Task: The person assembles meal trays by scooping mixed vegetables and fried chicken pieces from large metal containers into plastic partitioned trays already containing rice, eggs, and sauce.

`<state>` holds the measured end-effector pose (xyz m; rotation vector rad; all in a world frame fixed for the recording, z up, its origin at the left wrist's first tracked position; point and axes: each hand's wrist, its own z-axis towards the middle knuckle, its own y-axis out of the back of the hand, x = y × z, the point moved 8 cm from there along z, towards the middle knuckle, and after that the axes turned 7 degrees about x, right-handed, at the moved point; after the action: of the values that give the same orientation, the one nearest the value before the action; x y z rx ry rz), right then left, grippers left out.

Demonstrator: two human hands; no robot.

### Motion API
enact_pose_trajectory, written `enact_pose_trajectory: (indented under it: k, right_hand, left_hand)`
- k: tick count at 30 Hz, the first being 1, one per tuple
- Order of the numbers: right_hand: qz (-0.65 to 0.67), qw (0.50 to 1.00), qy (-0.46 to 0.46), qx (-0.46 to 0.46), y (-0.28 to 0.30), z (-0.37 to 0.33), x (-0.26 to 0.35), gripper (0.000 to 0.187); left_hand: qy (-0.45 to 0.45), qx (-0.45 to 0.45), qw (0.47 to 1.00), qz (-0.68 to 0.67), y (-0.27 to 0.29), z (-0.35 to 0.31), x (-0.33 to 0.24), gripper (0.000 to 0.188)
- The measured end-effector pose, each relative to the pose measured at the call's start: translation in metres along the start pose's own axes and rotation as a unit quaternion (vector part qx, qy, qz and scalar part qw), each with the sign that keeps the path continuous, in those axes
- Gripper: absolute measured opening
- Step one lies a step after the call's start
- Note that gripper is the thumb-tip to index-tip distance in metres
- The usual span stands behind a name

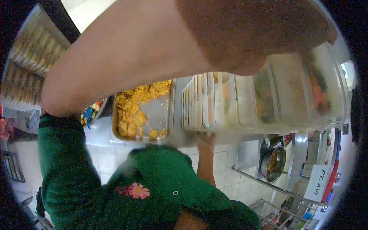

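A tall stack of clear plastic food containers fills the middle right, with orange and green food showing through the walls. My left arm, in a green sleeve, crosses the upper part of the view. The left hand is large and dark close up, lying along the stack's far side and curling toward the uppermost containers at the right. My right hand is pressed to the near side at the lower containers, its fingers mostly hidden. Whether the stack rests on the counter or is lifted, I cannot tell.
Left of the stack is a metal tray of crumbly yellow-orange food. A bowl of mixed vegetables with something blue in it sits partly behind my arm. Filled packs are piled far left. At right, a metal rack bears a pan.
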<state>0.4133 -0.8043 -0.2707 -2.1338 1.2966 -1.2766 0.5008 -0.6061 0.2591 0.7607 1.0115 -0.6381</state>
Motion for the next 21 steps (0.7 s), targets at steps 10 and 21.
enact_pose_trajectory:
  k: [10,21]
  right_hand:
    - [-0.638,0.708,0.250,0.170,-0.001,0.106,0.015,0.052]
    - [-0.703,0.608,0.332,0.162,-0.141,0.190,0.063,0.071]
  left_hand:
    - [-0.005,-0.071,0.996,-0.044,0.021,0.032,0.000,0.062]
    - [0.072,-0.240,0.963,-0.101,0.134,0.114,0.075,0.084]
